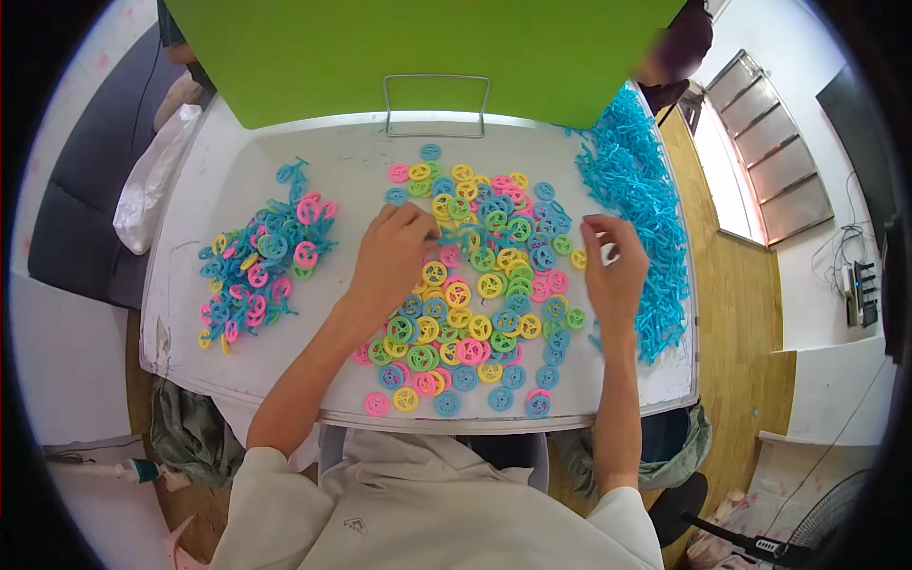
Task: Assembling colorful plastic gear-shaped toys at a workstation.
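Note:
My left hand [395,249] is closed at the fingertips over the middle of a spread of small plastic wheels [458,294] in pink, yellow, green and blue. A blurred blue plastic piece [462,237] juts from its fingers, its exact shape unclear. To the right, my right hand [617,266] hovers between the wheels and a long heap of thin blue plastic sticks [632,171]. Its thumb and fingers curl together in a pinch; whatever they hold, if anything, cannot be made out. At the left lies a pile of wheels joined with blue pieces [256,266].
A green panel [427,57] stands along the far edge of the white table [328,375], with a metal wire frame [437,76] against it. Parts of other people show at both far corners. A white bag [152,185] hangs at the left; a fan [826,513] stands lower right.

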`<state>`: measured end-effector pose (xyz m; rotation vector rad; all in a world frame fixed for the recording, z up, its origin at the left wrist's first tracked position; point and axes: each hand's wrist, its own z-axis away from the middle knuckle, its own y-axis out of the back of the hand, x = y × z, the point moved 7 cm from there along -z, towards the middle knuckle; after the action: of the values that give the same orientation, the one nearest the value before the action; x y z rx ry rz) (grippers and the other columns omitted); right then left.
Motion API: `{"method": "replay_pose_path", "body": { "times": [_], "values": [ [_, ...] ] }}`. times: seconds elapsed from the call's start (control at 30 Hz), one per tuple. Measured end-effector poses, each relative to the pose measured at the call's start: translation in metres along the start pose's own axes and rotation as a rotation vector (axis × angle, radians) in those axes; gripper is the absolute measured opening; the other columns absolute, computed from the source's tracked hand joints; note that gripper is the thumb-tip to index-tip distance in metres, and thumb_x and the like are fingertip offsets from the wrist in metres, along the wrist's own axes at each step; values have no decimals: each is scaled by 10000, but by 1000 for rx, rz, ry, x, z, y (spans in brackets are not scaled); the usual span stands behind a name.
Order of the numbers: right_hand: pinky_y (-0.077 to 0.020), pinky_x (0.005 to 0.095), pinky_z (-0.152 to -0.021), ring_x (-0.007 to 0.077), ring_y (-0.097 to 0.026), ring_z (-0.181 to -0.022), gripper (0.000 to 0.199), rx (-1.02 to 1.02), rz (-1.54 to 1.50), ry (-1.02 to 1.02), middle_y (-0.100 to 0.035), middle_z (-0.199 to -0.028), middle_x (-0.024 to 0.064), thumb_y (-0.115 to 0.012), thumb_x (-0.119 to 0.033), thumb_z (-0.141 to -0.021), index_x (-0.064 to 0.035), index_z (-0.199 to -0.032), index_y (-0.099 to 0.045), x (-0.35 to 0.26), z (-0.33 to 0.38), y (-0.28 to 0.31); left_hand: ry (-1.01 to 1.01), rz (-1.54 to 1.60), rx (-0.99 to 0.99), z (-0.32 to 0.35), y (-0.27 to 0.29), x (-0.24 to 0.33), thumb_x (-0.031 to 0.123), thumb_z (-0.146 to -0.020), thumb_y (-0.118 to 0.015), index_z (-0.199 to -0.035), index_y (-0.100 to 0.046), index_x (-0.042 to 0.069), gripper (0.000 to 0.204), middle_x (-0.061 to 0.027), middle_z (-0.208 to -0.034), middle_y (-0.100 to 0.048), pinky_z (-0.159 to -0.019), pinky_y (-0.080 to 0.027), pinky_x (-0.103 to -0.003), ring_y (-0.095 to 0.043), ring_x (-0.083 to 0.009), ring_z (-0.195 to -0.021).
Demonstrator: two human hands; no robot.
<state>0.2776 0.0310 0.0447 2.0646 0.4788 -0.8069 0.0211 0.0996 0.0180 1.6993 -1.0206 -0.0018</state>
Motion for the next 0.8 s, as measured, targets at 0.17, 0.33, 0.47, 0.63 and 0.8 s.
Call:
{"method": "replay_pose_path", "body": {
  "times": [0.17, 0.33, 0.47, 0.63, 0.8],
  "values": [
    [-485, 244, -683, 88, -616, -791, 195, -318, -384, -60, -657, -842, 30, -673, -54, -827, -20, -1017, -648, -35, 34, -48, -60, 257, 134, -4, 15, 23, -44, -724, -679, -923, -615, 37, 224, -93, -889, -604, -750, -514, -379, -600, -279, -845],
    [-499, 229, -663, 96, -629, -746, 206, -393, -586, -224, -660, -816, 57, -659, -68, -862, 8, -1050, -622, -31, 41, -66, -134, 354, 84, 1, 2, 53, 48, -744, -697, -923, -616, 32, 197, -109, -928, -595, -708, -492, -375, -588, -295, -864],
    [-507, 220, -655, 103, -637, -728, 168, -312, -650, -352, -666, -805, 68, -638, -66, -888, 20, -1031, -620, -4, 29, -55, 84, 251, -8, 2, 0, 22, 108, -731, -730, -907, -629, 37, 216, -112, -945, -596, -687, -484, -398, -584, -285, -857],
    [-510, 223, -639, 99, -635, -728, 157, -324, -744, -353, -672, -815, 74, -640, -54, -883, 32, -1013, -624, -1, 27, -55, 190, 376, -426, 10, -26, 18, 89, -722, -720, -861, -650, 29, 167, -124, -794, -619, -661, -468, -399, -595, -273, -746],
    [-469, 202, -603, 64, -594, -696, 173, -410, -605, -263, -677, -811, 65, -646, -27, -865, 29, -1028, -628, -11, 32, -60, 199, 431, -449, 10, -27, 24, 49, -736, -720, -866, -642, 11, 156, -100, -812, -589, -649, -464, -326, -591, -217, -741]
  ]
}}
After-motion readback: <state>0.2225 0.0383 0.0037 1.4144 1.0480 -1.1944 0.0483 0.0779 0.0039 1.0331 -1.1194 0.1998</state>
